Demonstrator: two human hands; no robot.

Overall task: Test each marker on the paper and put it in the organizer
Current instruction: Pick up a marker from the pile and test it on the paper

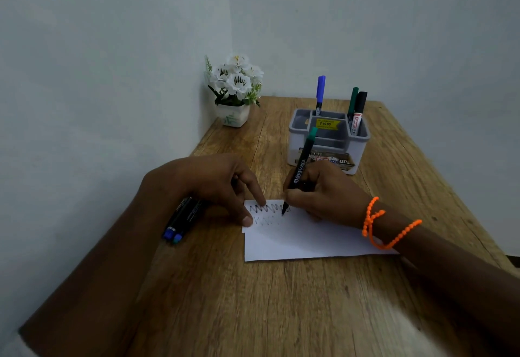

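Wood desk [281,300]: 1 paper [304,241] under left hand [213,185] fingertips, right hand [326,196] gripping 1 marker [301,168], 3 markers in organizer [326,145].

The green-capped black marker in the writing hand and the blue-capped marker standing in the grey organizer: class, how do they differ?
The green-capped black marker is gripped by the right hand, tilted, tip on the white paper. The blue-capped marker stands upright, untouched, in the grey plastic organizer. Both are slim markers.
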